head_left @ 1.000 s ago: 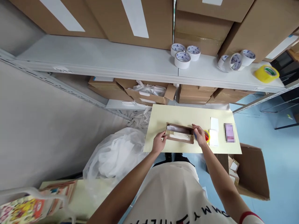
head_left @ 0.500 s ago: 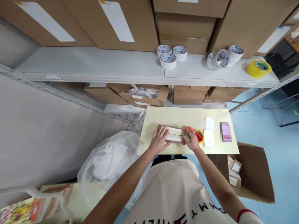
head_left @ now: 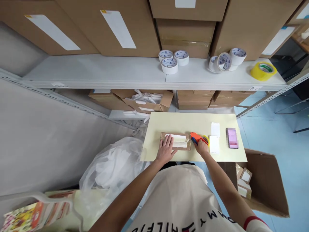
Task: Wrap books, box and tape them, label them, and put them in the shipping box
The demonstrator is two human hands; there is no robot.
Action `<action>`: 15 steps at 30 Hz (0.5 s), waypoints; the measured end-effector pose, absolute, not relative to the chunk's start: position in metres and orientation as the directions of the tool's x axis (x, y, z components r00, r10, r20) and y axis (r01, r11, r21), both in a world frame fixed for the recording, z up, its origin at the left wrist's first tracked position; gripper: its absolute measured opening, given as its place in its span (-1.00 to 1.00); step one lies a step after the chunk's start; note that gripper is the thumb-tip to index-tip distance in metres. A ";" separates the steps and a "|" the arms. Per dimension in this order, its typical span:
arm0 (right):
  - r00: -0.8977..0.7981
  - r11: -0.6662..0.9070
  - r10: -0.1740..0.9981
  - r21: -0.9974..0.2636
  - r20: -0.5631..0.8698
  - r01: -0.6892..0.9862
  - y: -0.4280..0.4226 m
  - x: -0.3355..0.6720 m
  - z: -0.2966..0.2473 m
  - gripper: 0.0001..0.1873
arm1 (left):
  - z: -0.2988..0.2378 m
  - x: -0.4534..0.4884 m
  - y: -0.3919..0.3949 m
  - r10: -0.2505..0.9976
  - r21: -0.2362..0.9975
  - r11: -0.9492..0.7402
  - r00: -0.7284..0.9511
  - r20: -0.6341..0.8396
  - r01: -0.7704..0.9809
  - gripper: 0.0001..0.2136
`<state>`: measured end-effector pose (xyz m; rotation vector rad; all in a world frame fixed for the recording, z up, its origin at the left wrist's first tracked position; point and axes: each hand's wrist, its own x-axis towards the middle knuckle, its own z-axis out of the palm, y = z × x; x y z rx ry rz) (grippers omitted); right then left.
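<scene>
Covering the box [head_left: 180, 141], left hand [head_left: 166, 149] sits near table [head_left: 178, 120] edge (front one).

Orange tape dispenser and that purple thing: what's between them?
In the head view, two white rectangular cards lie on the pale yellow table between the orange tape dispenser in the right hand and the flat purple rectangle.

Cardboard box [head_left: 175, 141]: brown board, matt.
Tape dispenser [head_left: 196, 138]: orange plastic, glossy.
Tabletop [head_left: 183, 124]: pale yellow, smooth, matt.
Plastic bag [head_left: 116, 164]: thin, white, crinkled, faintly shiny.
Shelf [head_left: 108, 69]: grey painted metal, smooth.
Yellow tape roll [head_left: 263, 70]: glossy film.
</scene>
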<state>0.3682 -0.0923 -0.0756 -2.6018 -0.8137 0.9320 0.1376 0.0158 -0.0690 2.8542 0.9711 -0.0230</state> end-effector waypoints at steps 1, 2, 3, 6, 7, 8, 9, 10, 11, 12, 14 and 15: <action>0.649 -0.788 0.597 -0.495 -0.472 0.365 -0.094 0.374 -0.070 -0.64 | -0.070 0.138 0.013 0.612 0.116 -0.782 0.790 -0.049 0.613 -0.31; 0.657 -0.750 0.614 -0.583 -0.438 0.313 -0.097 0.382 -0.064 -0.66 | -0.071 0.138 0.011 0.619 0.120 -0.776 0.785 -0.042 0.619 -0.32; 0.657 -0.691 0.640 -0.674 -0.399 0.263 -0.100 0.390 -0.056 -0.67 | -0.072 0.138 0.008 0.628 0.127 -0.769 0.778 -0.032 0.626 -0.32; 0.585 -0.420 0.770 -0.892 -0.255 0.164 -0.100 0.412 -0.025 -0.64 | -0.075 0.138 0.001 0.655 0.167 -0.747 0.756 0.012 0.644 -0.33; 0.541 -0.335 0.814 -0.932 -0.210 0.142 -0.096 0.416 -0.014 -0.63 | -0.075 0.138 -0.001 0.660 0.186 -0.741 0.751 0.024 0.645 -0.33; 0.488 -0.284 0.853 -0.949 -0.184 0.137 -0.090 0.418 -0.004 -0.62 | -0.075 0.138 -0.002 0.664 0.208 -0.736 0.747 0.034 0.644 -0.32; 0.429 -0.277 0.884 -0.947 -0.184 0.164 -0.082 0.417 0.004 -0.60 | -0.075 0.139 -0.003 0.666 0.231 -0.731 0.745 0.039 0.642 -0.32; 0.367 -0.288 0.909 -0.934 -0.197 0.210 -0.074 0.415 0.011 -0.58 | -0.074 0.138 -0.003 0.669 0.254 -0.726 0.742 0.042 0.639 -0.32; 0.305 -0.300 0.928 -0.915 -0.214 0.269 -0.065 0.411 0.015 -0.54 | -0.074 0.138 -0.002 0.670 0.278 -0.721 0.741 0.044 0.635 -0.31; 0.252 -0.308 0.940 -0.891 -0.230 0.333 -0.057 0.406 0.018 -0.51 | -0.073 0.137 -0.002 0.670 0.303 -0.716 0.741 0.046 0.628 -0.30; 0.181 -0.304 0.952 -0.843 -0.248 0.444 -0.045 0.396 0.018 -0.45 | -0.071 0.135 0.001 0.668 0.366 -0.705 0.742 0.055 0.608 -0.28; 0.162 -0.297 0.955 -0.823 -0.250 0.484 -0.041 0.392 0.018 -0.42 | -0.070 0.134 0.003 0.671 0.407 -0.692 0.739 0.058 0.597 -0.29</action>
